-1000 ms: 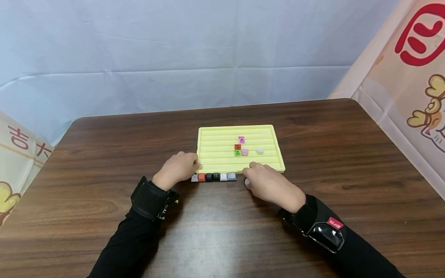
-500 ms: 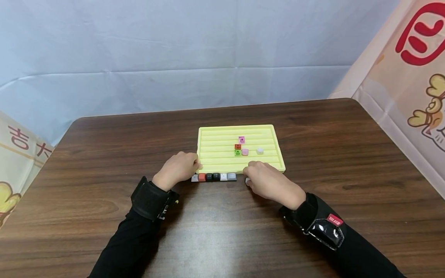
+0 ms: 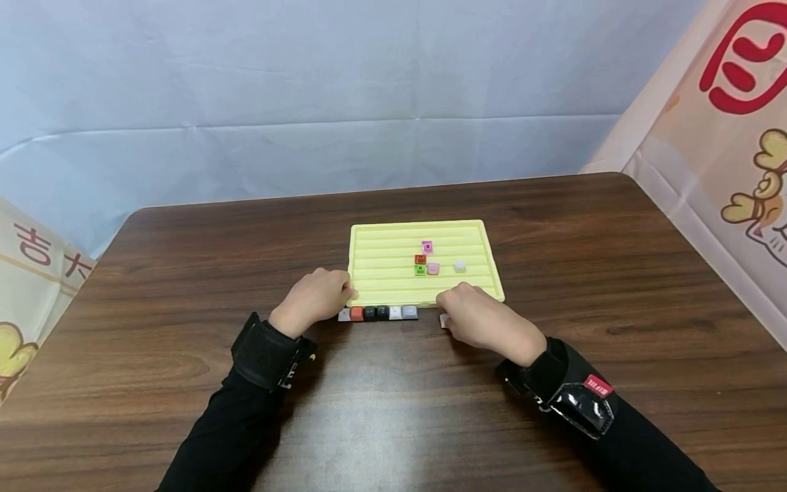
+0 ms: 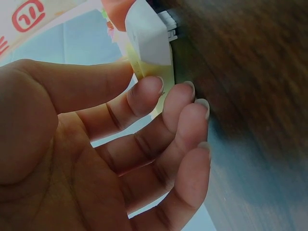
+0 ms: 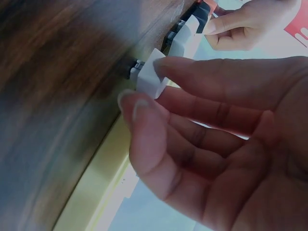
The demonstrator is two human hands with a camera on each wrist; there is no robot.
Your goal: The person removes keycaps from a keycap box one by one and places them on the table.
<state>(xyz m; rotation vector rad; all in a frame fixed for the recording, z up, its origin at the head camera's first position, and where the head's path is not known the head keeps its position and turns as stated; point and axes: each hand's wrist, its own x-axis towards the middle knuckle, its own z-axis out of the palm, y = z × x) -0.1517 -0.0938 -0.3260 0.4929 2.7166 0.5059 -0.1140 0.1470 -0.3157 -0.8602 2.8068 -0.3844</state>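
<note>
My right hand (image 3: 476,316) pinches a white keycap (image 5: 151,74) between thumb and fingers, close over the table by the tray's front edge. A small dark and clear part shows under the cap, like a key switch. My left hand (image 3: 316,297) rests at the front left corner of the pale yellow ridged tray (image 3: 381,239), its fingers loosely curved. In the left wrist view, its thumb and index fingertips lie near a white keycap (image 4: 147,33) with nothing seen between them. That cap ends a row of several keycaps (image 3: 369,313) along the tray's front edge: white, orange, black and pale.
On the tray lie a pink cap (image 3: 427,247), a red one (image 3: 421,260), a green one (image 3: 420,270), a paler pink one (image 3: 433,268) and a white one (image 3: 460,266). The brown wooden table (image 3: 369,410) surrounds it. Cloth hangs behind and at both sides.
My right hand has shifted slightly to the right with the white keycap, widening its distance from the row. The left hand, the row and the tray stay where they were.
</note>
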